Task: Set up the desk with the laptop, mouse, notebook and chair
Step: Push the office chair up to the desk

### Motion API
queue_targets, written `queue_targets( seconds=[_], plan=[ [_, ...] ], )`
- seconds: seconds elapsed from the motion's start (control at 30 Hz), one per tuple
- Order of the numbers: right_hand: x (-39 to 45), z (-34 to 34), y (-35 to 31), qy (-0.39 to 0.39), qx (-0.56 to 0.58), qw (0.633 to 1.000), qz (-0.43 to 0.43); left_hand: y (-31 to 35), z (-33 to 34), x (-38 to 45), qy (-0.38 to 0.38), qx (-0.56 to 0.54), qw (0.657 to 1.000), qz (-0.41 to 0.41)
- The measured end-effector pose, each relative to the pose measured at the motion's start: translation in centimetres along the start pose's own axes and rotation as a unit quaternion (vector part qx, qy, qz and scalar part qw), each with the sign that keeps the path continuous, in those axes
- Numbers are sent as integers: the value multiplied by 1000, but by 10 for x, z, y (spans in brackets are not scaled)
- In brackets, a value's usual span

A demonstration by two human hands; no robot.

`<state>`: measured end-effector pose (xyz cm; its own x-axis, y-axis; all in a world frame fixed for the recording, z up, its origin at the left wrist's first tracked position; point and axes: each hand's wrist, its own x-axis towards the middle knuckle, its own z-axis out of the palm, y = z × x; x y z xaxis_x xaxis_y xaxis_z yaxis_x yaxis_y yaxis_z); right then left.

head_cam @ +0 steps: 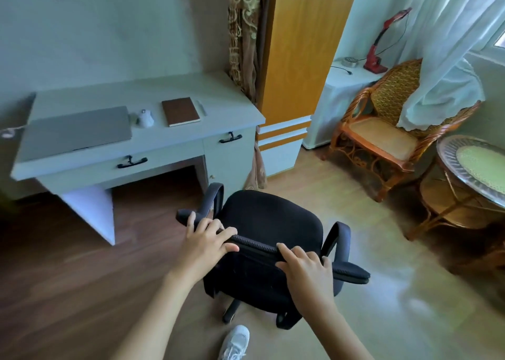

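On the pale grey desk (224, 105), a closed grey laptop (76, 131) lies leftmost, then a small white mouse (145, 118), then a brown rectangular notebook (180, 111). In front of the desk stands a black swivel chair (270, 217); the left hand (206, 239) and right hand (303, 264) each close their grip on its backrest top.
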<state>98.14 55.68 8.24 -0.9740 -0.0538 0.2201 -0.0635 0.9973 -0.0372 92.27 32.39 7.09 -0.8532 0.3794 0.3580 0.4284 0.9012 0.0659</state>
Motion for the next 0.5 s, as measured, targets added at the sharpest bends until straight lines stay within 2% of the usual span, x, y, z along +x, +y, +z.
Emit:
queue_targets(
  seconds=[0.2,0.5],
  plan=[
    [-19,-3,-16,13,26,996,-81,8,-27,-64,-17,45,995,-93],
    [-8,-8,-44,28,54,981,-183,8,-47,-113,-18,81,977,-197]
  ],
)
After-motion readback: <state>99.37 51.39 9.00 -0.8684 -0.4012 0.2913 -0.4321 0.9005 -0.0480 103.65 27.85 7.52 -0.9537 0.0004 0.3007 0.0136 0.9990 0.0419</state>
